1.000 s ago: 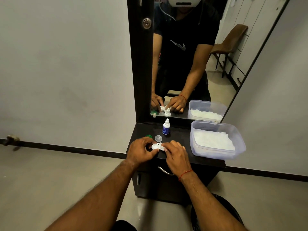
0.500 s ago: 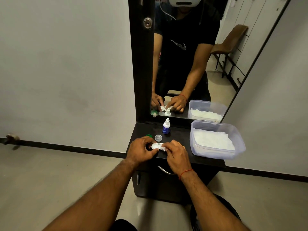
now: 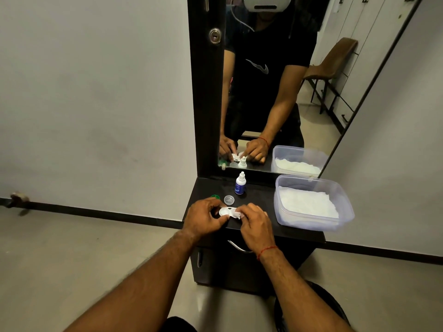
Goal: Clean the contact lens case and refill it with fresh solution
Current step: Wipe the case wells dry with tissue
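**Case Wiped Dry at the Counter, Solution Bottle Waiting Behind**

A person's left hand (image 3: 203, 218) pinches the left well of a white contact lens case (image 3: 226, 212), its grip closed on that end, while the right hand (image 3: 255, 220) closes its fingers on a small white tissue (image 3: 237, 214) pressed against the case's right well. The case is held just above the front edge of the dark counter (image 3: 261, 200), its long axis running left to right between the two hands. Just behind it lie a clear cap (image 3: 229, 199) and a green cap (image 3: 215, 196), both off. The solution bottle (image 3: 240, 184) stands upright farther back, toward the mirror (image 3: 275, 92), slightly nearer the right hand, which appears better placed to reach for it. A plastic tub (image 3: 345, 207) of white tissues sits at the right.
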